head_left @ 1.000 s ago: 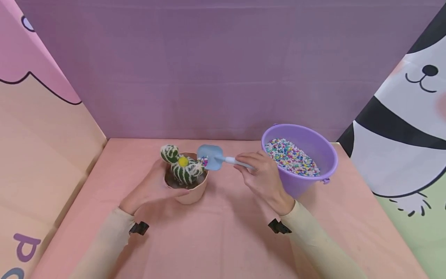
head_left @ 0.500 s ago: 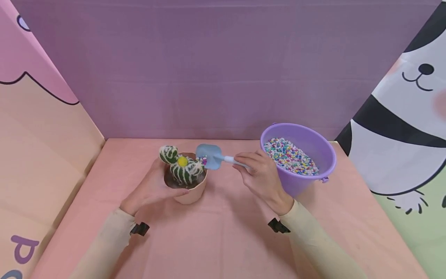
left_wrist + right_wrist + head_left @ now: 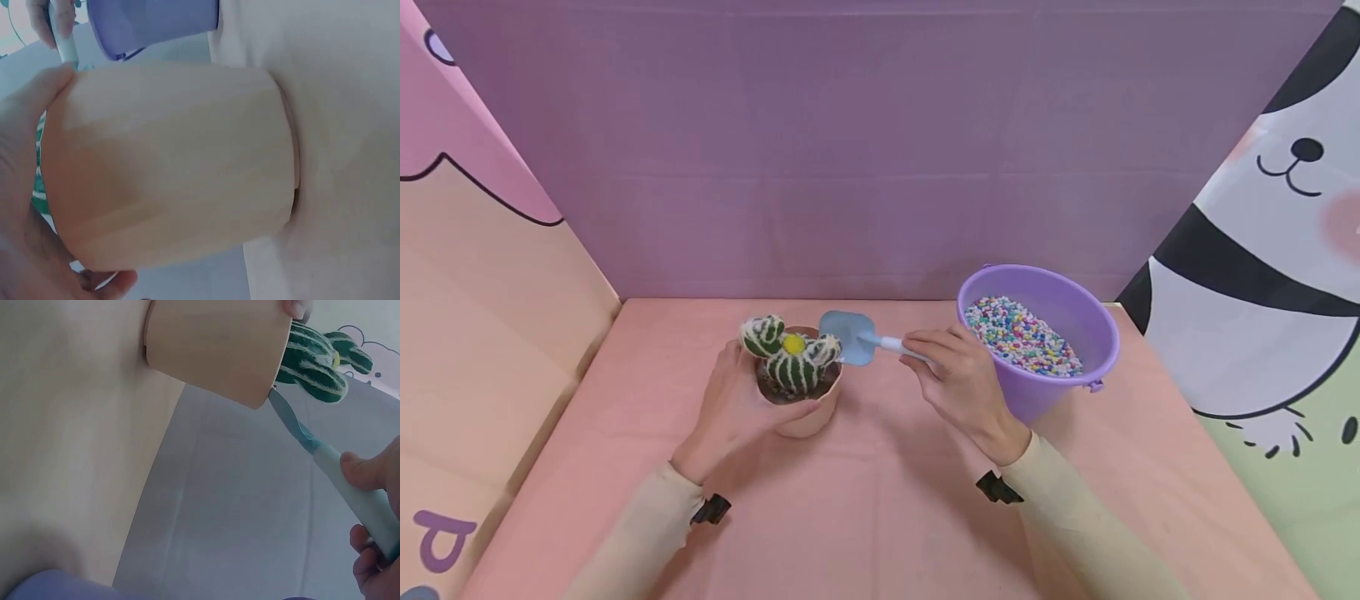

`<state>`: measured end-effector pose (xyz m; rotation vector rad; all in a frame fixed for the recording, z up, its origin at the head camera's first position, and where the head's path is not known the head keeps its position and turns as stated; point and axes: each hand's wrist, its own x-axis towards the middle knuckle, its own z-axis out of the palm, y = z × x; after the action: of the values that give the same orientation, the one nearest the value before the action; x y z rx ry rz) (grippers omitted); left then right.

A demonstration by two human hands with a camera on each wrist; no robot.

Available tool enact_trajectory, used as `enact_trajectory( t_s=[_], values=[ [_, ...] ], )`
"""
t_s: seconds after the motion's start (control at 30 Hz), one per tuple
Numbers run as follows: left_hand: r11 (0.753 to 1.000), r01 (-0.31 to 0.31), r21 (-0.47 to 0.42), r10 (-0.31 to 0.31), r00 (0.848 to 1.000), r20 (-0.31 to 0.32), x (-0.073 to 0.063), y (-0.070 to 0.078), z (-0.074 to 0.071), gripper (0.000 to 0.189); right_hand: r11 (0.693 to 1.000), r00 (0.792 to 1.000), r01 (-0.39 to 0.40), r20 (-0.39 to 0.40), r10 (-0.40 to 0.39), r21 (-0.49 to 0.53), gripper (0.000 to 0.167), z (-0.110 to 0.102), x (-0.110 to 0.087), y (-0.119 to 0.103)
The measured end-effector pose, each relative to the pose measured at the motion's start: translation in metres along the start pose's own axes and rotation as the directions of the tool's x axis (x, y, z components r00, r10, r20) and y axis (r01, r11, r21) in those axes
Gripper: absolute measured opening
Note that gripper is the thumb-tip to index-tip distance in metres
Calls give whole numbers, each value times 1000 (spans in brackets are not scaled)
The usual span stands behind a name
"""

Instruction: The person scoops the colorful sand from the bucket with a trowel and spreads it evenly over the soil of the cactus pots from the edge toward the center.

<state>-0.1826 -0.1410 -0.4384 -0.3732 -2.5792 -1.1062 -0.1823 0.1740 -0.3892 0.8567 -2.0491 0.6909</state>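
My left hand (image 3: 730,417) grips a peach flowerpot (image 3: 811,422) near its rim, thumb at the front and fingers round the far side. In the pot stands a green, white-striped cactus (image 3: 793,375) with a yellow flower on top. From the right, my right hand (image 3: 964,387) pinches the pale handle of a small blue shovel (image 3: 847,337). The blade's tip is right at the pot's rim, close to the cactus, as the shovel (image 3: 294,425) in the right wrist view also shows. No beads show on the blade from above.
A purple bucket (image 3: 1037,398) holding many multicoloured beads (image 3: 1022,337) stands just beyond my right hand. Behind the pink tabletop (image 3: 850,517) rises a purple backdrop (image 3: 865,150). Printed panels flank both sides, with a panda (image 3: 1277,325) on the right one.
The few beads at the blade's tip have gone from view. The cactus has turned slightly with the pot, and my left hand has shifted round it. The shovel stays at the rim.
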Motion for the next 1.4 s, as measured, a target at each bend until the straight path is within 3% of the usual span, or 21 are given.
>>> enact_trajectory(
  t_s=[0.13,0.2,0.3,0.4,0.53,0.7,0.87,1.03,1.23,1.4],
  values=[
    [1000,-16,-18,16,1000,-5,0,-2,1,111,999,999,-36,34,37,-9,27,-1,1,-1],
    [992,-65,-107,67,998,14,4,-5,1,102,997,995,-70,63,71,-21,26,-2,2,-1],
    [959,-124,-255,144,988,62,11,-11,0,92,992,986,-124,111,127,-37,24,-2,3,-1],
    [937,-129,-326,174,979,111,15,-14,-2,90,984,973,-175,150,178,-34,23,-3,4,-1],
    [947,-108,-304,156,978,138,14,-14,-4,92,983,970,-184,161,184,-18,22,-3,4,-2],
    [961,-71,-268,111,984,139,12,-10,-5,97,998,992,-65,104,68,-23,20,0,3,-2],
    [972,-71,-224,93,992,90,11,-9,-6,95,998,998,34,53,-31,-46,19,3,2,-4],
    [976,-116,-184,122,992,19,11,-8,-2,90,998,999,42,27,-41,-49,19,4,1,-6],
    [979,-102,-178,103,995,1,9,-7,-1,94,998,998,-54,34,55,-33,24,5,-1,-6],
    [964,-119,-236,122,993,-3,8,-8,0,95,979,974,-203,100,204,-21,32,4,-4,-6]
  ],
)
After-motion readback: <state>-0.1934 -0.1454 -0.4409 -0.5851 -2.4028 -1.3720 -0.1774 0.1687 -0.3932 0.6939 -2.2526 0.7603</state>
